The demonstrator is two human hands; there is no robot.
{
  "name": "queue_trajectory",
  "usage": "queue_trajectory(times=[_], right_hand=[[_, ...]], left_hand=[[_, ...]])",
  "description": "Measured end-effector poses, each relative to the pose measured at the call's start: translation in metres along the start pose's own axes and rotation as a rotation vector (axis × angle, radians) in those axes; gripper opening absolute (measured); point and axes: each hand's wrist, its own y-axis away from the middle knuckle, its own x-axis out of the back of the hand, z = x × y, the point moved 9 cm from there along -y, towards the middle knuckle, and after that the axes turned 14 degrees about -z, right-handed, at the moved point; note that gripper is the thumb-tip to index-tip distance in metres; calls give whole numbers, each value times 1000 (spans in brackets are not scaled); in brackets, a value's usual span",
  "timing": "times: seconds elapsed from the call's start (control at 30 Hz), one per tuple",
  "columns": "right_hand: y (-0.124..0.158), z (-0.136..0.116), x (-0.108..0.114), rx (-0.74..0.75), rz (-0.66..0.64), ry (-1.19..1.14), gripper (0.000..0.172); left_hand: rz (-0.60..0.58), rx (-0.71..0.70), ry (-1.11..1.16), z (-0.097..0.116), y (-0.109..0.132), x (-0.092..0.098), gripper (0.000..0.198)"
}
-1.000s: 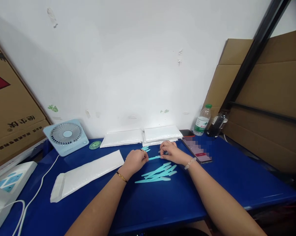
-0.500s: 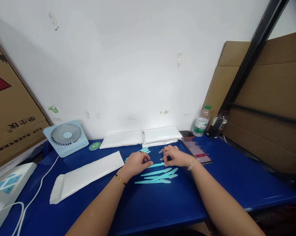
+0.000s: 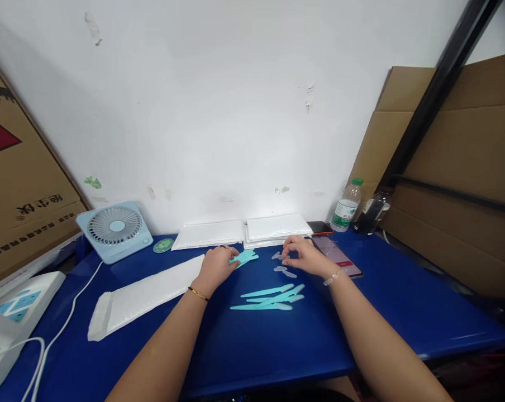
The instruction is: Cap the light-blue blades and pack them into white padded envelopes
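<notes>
My left hand (image 3: 219,265) is over the left part of a small pile of turquoise sticks (image 3: 247,256), its fingers bent; what they grip, if anything, is hidden. Several small translucent caps (image 3: 290,274) lie to the right of that pile. Above them is my right hand (image 3: 301,255), thumb and fingers curled close to one cap, and its fingertips are too small to make out. Nearer the front, several turquoise sticks with pale tips (image 3: 267,291) lie partly crossed on the blue table (image 3: 252,340).
White padded envelopes (image 3: 208,233) lie along the wall. Another envelope (image 3: 147,296) is at left, near a blue fan (image 3: 117,226) and a power strip (image 3: 30,301). A phone (image 3: 336,254), a bottle (image 3: 345,209) and a dark jar (image 3: 370,213) are at right.
My left hand has moved left and back to the rear pile. The stick between my hands is no longer there. My right hand has shifted slightly back, and more caps show beneath it.
</notes>
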Motion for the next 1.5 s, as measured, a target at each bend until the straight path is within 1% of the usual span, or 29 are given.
queue_trajectory(times=[0.07,0.13,0.17,0.2,0.27,0.33,0.4,0.5,0.57,0.7,0.77,0.8,0.83,0.93,1.0,1.03,1.13,1.2,1.27,1.37,1.5], right_hand=[[1,-9,-14,79,-165,-17,13],[2,-17,-31,118,-318,1,17],[2,-19,-37,120,-365,17,18],[2,-21,-41,115,-388,32,17],[0,-23,-43,101,-388,45,14],[-1,-27,-42,100,-366,36,11],[-2,-31,-39,116,-337,21,9],[-2,-32,-31,135,-262,14,8],[-2,-27,-22,117,-184,30,8],[1,-9,2,32,-10,8,10],[5,-4,8,23,-1,-51,10],[7,-3,6,29,-45,-83,10],[9,-3,2,40,-116,-114,10],[16,-5,-21,52,-381,-147,15],[18,-4,-33,22,-479,-115,18],[18,-4,-36,9,-494,-95,16],[13,-12,-40,45,-478,-75,9],[8,-21,-39,101,-430,-84,6],[5,-28,-35,130,-365,-79,6],[2,-34,-28,134,-272,-29,8],[0,-35,-15,123,-151,11,10]], left_hand=[[-27,-49,63,9,2,-5,23],[-92,-143,125,29,5,-14,24],[-131,-190,141,39,7,-20,25],[-170,-234,143,49,9,-26,26],[-223,-290,110,65,13,-35,25],[-232,-299,52,72,14,-40,20],[-218,-280,9,71,13,-40,16],[-193,-250,-7,62,8,-33,16],[-157,-218,0,49,5,-23,17],[-53,-99,24,18,2,-3,19],[-17,-65,17,13,3,2,20],[-10,-67,16,14,4,3,23],[-9,-78,22,17,6,3,25],[-51,-131,60,31,8,-3,27],[-92,-177,92,42,10,-8,26],[-110,-203,112,46,11,-10,26],[-167,-306,145,63,15,-18,29],[-198,-370,114,75,18,-23,30],[-225,-385,44,81,20,-27,33],[-200,-320,-76,78,18,-26,35],[-114,-236,-140,64,12,-15,33]])
